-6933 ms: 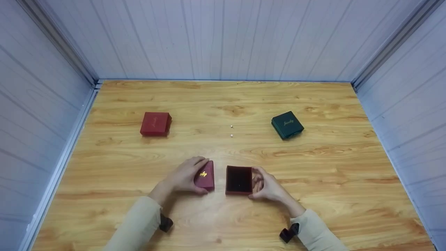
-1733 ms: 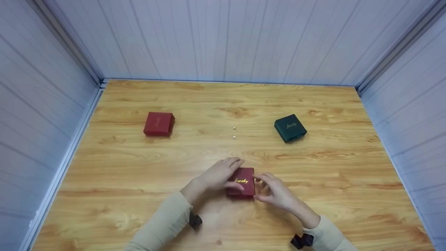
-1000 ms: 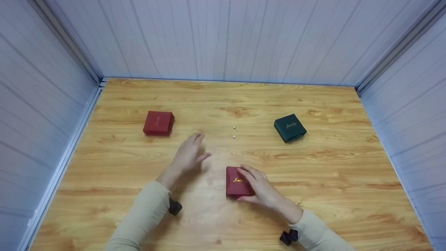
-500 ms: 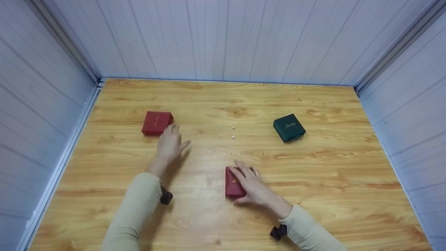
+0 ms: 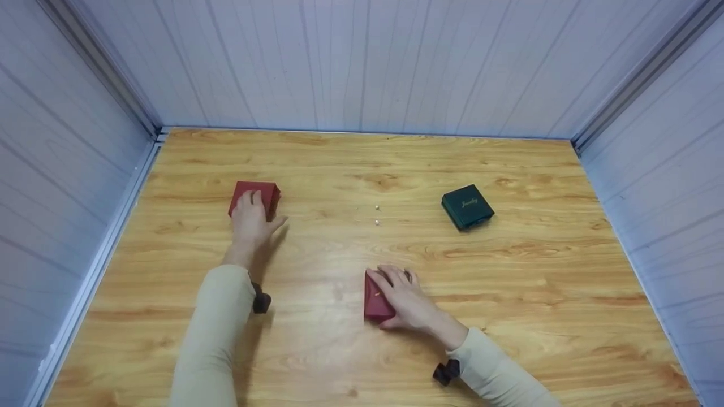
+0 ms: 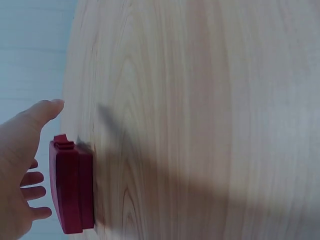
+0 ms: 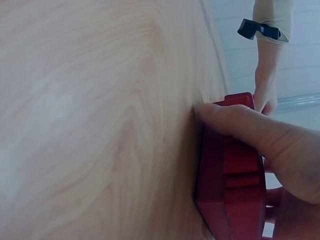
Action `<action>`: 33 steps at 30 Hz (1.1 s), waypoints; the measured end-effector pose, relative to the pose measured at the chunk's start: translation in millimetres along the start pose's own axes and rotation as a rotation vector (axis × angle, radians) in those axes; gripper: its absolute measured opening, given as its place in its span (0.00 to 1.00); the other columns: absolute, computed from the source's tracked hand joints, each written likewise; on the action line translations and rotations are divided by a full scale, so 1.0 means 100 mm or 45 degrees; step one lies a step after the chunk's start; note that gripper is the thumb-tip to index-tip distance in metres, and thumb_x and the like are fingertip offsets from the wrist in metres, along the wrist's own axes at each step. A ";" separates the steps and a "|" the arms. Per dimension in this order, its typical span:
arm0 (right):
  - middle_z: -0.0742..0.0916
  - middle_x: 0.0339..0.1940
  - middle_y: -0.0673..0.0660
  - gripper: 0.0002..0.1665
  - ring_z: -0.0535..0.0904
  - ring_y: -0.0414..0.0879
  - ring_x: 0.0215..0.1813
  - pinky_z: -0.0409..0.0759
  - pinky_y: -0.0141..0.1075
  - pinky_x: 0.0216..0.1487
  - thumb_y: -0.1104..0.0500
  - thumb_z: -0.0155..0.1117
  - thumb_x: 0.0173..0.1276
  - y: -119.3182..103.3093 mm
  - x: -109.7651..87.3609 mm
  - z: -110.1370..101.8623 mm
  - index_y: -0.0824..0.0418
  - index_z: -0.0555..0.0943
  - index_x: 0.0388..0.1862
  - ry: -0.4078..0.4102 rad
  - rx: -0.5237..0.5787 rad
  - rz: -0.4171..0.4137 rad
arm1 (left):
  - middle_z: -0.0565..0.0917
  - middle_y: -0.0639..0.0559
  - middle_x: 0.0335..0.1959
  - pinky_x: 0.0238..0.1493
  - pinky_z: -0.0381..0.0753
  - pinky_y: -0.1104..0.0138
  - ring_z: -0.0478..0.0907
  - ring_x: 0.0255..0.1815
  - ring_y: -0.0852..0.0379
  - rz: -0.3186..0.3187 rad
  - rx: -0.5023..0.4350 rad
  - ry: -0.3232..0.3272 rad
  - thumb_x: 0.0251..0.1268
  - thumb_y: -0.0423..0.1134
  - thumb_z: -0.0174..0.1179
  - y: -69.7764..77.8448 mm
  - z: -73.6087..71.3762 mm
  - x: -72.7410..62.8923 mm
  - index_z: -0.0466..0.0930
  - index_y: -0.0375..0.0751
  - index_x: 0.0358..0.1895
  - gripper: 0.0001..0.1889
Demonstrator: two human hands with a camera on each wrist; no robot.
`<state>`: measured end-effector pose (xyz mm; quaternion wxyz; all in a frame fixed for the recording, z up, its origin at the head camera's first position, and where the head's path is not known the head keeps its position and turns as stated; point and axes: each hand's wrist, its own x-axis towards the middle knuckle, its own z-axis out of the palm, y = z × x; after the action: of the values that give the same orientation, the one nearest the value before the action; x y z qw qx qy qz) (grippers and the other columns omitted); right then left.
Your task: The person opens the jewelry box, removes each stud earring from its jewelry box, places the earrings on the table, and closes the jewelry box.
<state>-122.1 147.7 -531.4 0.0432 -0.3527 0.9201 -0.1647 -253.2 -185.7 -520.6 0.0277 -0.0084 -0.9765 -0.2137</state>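
Note:
At the front middle of the table, my right hand [image 5: 407, 302] grips a closed maroon jewelry box [image 5: 375, 299]. The right wrist view has the thumb along one side of this box [image 7: 235, 175], fingers over the other. My left hand [image 5: 250, 223] is held over a red jewelry box [image 5: 257, 186] at the far left. From the left wrist view, that box [image 6: 74, 187] is shut on the table, with the left hand [image 6: 17, 170] above it, thumb spread and fingers loose; a gap shows between them.
A dark green jewelry box [image 5: 468, 207], lettered in gold, lies at the back right. Two tiny pearl-like pieces [image 5: 377, 222] lie mid-table between the far boxes. White panel walls [image 5: 362, 68] enclose the wooden table [image 5: 317, 350] at the back and sides.
The maroon lid went onto its base. My left hand then left that box and travelled to above the red box. My right hand slid further over the maroon box.

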 end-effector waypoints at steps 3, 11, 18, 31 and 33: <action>0.67 0.57 0.63 0.61 0.60 0.54 0.59 0.55 0.53 0.56 0.45 0.75 0.35 0.00 0.01 0.01 0.59 0.55 0.67 0.015 -0.040 -0.008 | 0.58 0.28 0.58 0.56 0.56 0.46 0.55 0.58 0.35 -0.020 0.019 0.045 0.49 0.52 0.62 -0.06 0.00 0.02 0.54 0.22 0.60 0.44; 0.68 0.55 0.61 0.61 0.63 0.54 0.56 0.58 0.49 0.55 0.47 0.74 0.33 0.01 0.02 0.04 0.60 0.55 0.67 0.021 -0.073 -0.007 | 0.57 0.28 0.58 0.57 0.54 0.46 0.55 0.59 0.35 -0.145 -0.003 0.055 0.49 0.54 0.61 -0.17 -0.04 0.07 0.49 0.22 0.62 0.48; 0.68 0.55 0.62 0.62 0.63 0.55 0.56 0.58 0.47 0.57 0.46 0.74 0.33 0.01 0.02 0.05 0.59 0.54 0.67 0.006 -0.087 -0.005 | 0.55 0.27 0.58 0.56 0.56 0.46 0.55 0.58 0.35 -0.266 0.004 -0.015 0.50 0.59 0.58 -0.21 -0.06 0.10 0.43 0.21 0.63 0.52; 0.69 0.53 0.61 0.61 0.64 0.54 0.54 0.59 0.47 0.56 0.45 0.72 0.33 0.05 -0.01 0.03 0.60 0.55 0.66 0.027 -0.080 -0.030 | 0.53 0.26 0.59 0.57 0.55 0.45 0.51 0.59 0.33 -0.386 -0.027 -0.056 0.42 0.66 0.58 -0.20 -0.03 0.19 0.36 0.22 0.64 0.61; 0.69 0.54 0.61 0.61 0.64 0.54 0.54 0.59 0.47 0.55 0.45 0.72 0.33 0.06 -0.03 0.02 0.61 0.55 0.66 0.029 -0.071 -0.027 | 0.53 0.26 0.59 0.56 0.56 0.45 0.52 0.59 0.33 -0.388 -0.011 -0.060 0.41 0.67 0.58 -0.19 -0.02 0.20 0.36 0.22 0.64 0.61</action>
<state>-123.6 153.6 -535.5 0.0209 -0.3615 0.9210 -0.1435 -273.7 -203.7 -526.0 -0.0280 0.1348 -0.9658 -0.2196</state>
